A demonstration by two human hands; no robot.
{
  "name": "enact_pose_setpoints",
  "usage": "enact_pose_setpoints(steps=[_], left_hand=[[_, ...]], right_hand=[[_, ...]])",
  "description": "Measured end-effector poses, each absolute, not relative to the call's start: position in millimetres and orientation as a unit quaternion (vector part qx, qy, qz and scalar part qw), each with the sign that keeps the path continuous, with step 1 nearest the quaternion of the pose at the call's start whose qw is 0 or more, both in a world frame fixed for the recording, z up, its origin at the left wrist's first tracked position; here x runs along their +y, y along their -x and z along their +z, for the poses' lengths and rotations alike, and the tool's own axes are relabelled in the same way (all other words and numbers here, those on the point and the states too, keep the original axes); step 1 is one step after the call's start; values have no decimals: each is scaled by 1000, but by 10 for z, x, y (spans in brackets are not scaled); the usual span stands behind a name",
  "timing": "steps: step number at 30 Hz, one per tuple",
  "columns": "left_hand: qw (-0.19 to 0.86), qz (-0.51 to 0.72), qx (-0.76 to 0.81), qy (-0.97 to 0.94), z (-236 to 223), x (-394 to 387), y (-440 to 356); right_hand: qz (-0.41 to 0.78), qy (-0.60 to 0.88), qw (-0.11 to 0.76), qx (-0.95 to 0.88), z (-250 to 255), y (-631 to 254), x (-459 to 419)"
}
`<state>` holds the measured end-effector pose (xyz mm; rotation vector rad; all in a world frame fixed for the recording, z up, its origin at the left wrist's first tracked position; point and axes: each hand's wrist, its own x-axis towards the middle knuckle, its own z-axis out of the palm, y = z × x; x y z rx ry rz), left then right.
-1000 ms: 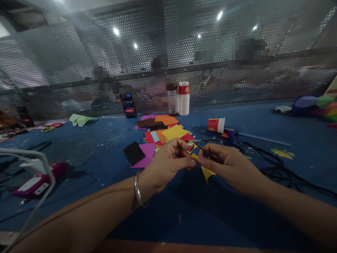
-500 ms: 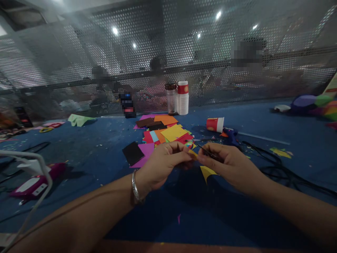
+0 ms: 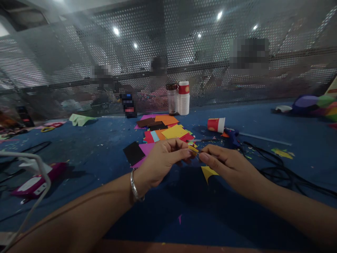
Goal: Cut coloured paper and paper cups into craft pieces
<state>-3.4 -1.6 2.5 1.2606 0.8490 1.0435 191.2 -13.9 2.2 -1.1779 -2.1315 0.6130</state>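
My left hand (image 3: pixel 172 154), with a silver bangle at the wrist, pinches a small piece of yellow paper (image 3: pixel 193 149) between thumb and fingertips. Close on its right, my right hand (image 3: pixel 223 160) is closed on a thin dark tool (image 3: pixel 199 152) that meets the yellow piece; the fingers hide most of it, so its kind cannot be made out. Below the right fingers lies a yellow paper offcut (image 3: pixel 209 173) with a curved edge. Behind the hands is a pile of coloured paper, with a yellow sheet (image 3: pixel 174 131) on top. A black square (image 3: pixel 134 153) rests on purple paper.
A tipped red-and-white paper cup (image 3: pixel 216 125) and a blue glue gun (image 3: pixel 232 137) lie at right, near black cable (image 3: pixel 279 168). Stacked cups (image 3: pixel 183 100) and a clear bottle (image 3: pixel 172 100) stand at the back. A magenta power strip (image 3: pixel 39 181) sits at left.
The yellow piece has turned between my fingertips and now looks narrower. My right fingers have shifted on the dark tool, and less of it shows. The surrounding things stay put.
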Motion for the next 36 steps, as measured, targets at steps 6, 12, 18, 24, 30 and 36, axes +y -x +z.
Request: enact_pose_setpoints(steps=[6,12,18,24,30,36], left_hand=[[621,439,358,-542,39,-32,27],[637,441,352,-526,41,-34,13],[668,428,354,-495,30,-36,19],[715,420,339,-444,14,-22,9],[709,429,335,-448,4,-18,7],[719,428,326,-440,1,-18,-4]], right_hand=[[221,430,311,-818,31,-1913,-157],[215,431,311,-820,31,-1911,-161],[207,431,309,-822,31,-1914,-161],[218,427,309,-821,47,-1915,-167],[211,431,308,-821,47,-1918,-170],[212,425,308,-824,54,-1910,-176]])
